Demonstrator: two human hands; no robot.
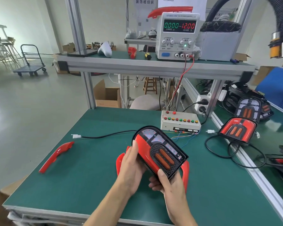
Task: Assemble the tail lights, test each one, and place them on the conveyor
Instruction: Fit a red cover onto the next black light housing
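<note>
Both hands grip one tail light (pixel 160 150) above the green bench (pixel 82 173): left hand (pixel 131 167) curled around its side, right hand (pixel 167 183) clasping its lower end. A red trim piece (pixel 55 156) lies apart.

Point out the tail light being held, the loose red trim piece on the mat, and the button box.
Tail light (pixel 160 154): head view, on its black grille beside the orange strips.
Red trim piece (pixel 55 156): head view, middle of its curved body.
Button box (pixel 180 123): head view, on its white top face.
</note>
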